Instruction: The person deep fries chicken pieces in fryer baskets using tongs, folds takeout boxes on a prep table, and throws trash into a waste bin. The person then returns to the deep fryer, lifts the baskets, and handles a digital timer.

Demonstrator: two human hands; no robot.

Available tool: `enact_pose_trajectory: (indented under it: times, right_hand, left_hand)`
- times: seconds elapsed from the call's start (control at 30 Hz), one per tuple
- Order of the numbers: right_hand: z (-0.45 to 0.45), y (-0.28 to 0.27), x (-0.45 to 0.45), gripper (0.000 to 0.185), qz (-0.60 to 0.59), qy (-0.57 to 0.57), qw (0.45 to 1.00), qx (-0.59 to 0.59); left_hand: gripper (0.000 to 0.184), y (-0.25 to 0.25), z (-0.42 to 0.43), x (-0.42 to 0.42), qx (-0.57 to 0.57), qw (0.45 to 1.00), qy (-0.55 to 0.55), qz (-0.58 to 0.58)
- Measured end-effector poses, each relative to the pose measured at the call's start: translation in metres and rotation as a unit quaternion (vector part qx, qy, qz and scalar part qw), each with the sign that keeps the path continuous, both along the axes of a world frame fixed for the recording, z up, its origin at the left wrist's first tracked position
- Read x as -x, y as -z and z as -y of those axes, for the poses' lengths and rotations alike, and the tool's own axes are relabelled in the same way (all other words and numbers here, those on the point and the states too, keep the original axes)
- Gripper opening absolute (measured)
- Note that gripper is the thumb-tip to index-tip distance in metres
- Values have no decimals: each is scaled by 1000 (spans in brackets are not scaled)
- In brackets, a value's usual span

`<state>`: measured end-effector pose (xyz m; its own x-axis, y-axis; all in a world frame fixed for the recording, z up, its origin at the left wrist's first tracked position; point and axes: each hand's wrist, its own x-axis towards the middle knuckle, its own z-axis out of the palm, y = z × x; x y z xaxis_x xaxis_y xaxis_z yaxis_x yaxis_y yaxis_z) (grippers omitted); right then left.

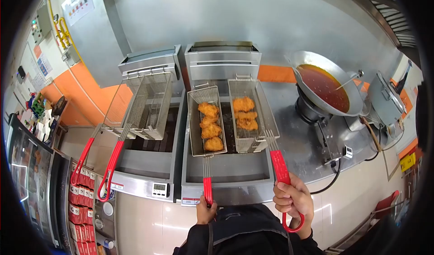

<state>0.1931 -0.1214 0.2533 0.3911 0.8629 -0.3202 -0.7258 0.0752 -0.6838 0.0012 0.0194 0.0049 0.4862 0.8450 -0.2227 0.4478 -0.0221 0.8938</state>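
Note:
Two wire fryer baskets sit over the right-hand deep fryer. My left hand is closed round the red handle of the left fryer basket, which holds several pieces of golden fried chicken. The right fryer basket has a few more fried pieces in it, and my right hand is wrapped round its red looped handle. That handle rises toward me, and the right basket appears hooked or resting at the fryer's back. Dark oil or fryer bottom shows between the two baskets.
To the left, another deep fryer carries two baskets with red handles sticking out. A digital timer is on its front. At right, a wok of reddish-brown sauce stands on a burner, beside a lidded pot. Red boxes fill shelves lower left.

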Motion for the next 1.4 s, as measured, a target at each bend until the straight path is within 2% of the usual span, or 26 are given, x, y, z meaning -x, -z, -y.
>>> enact_pose_trajectory:
  times: [0.1,0.17,0.23,0.3,0.57,0.6,0.63,0.7,0.73,0.8,0.83,0.9,0.93,1.0,1.03,1.1,1.17,1.2,1.27,1.3,1.37,1.4]
  right_hand:
    - [0,-16,3,6,8,25,1000,17]
    - [-7,-22,-4,8,18,35,999,29]
    - [-20,-21,-14,7,42,32,998,13]
    - [-24,-16,-27,12,38,-19,999,3]
    - [-42,3,-22,7,20,-38,998,35]
    - [-40,11,-20,9,20,-41,997,57]
    - [-38,37,-21,20,37,-81,996,1]
    - [-39,66,-16,33,-32,-70,995,-70]
    - [-44,82,-13,33,-42,-96,993,-61]
    - [-60,123,-6,41,-101,-38,992,-72]
    - [-69,156,-1,41,-110,-59,990,-70]
    - [-85,219,8,33,-27,-120,989,79]
    - [-96,225,19,33,-29,-130,988,78]
    - [-114,230,47,29,156,-201,965,67]
    - [-125,237,50,29,154,-205,964,66]
    - [-145,246,52,32,67,-230,970,-38]
    - [-145,247,58,32,81,-226,970,-39]
    - [-137,249,62,32,91,-222,970,-29]
    - [-126,255,65,34,102,-222,969,-42]
    - [-125,253,66,36,106,-234,965,-53]
    - [-126,241,68,36,135,-224,963,-63]
    - [-126,236,70,35,150,-237,957,-69]
  left_hand:
    - [22,-1,-3,-1,-9,1000,-6,-11]
    - [22,0,-2,-2,-73,997,-5,10]
    - [22,-5,-2,-6,-65,998,-8,-3]
    - [22,-1,-3,-6,-2,1000,-10,2]
    - [22,1,-6,-2,7,1000,-27,14]
    - [23,14,-8,0,-9,1000,-15,2]
    - [24,21,-8,3,-22,1000,-4,-11]
    - [27,6,-13,0,-34,999,3,-21]
    - [30,-1,-13,1,-46,998,18,-31]
    - [31,3,-10,1,-42,999,-1,-29]
    - [33,4,-13,-1,-48,999,11,-15]
    - [34,-9,-16,-3,-26,999,9,-36]
    - [36,-13,-17,-4,-3,998,27,-49]
    - [37,-11,-17,-6,-14,998,29,-52]
    - [38,-11,-17,-5,-28,997,40,-51]
    - [43,-9,-13,-1,-19,999,28,-41]
    - [55,-6,-15,0,-12,1000,15,-15]
    - [55,-2,-10,3,-13,1000,23,-12]
    - [60,11,-6,6,-136,988,23,71]
    - [60,12,-4,8,-141,986,43,83]
    - [73,10,-4,17,-48,997,48,49]
    - [73,10,-5,19,-52,995,65,53]
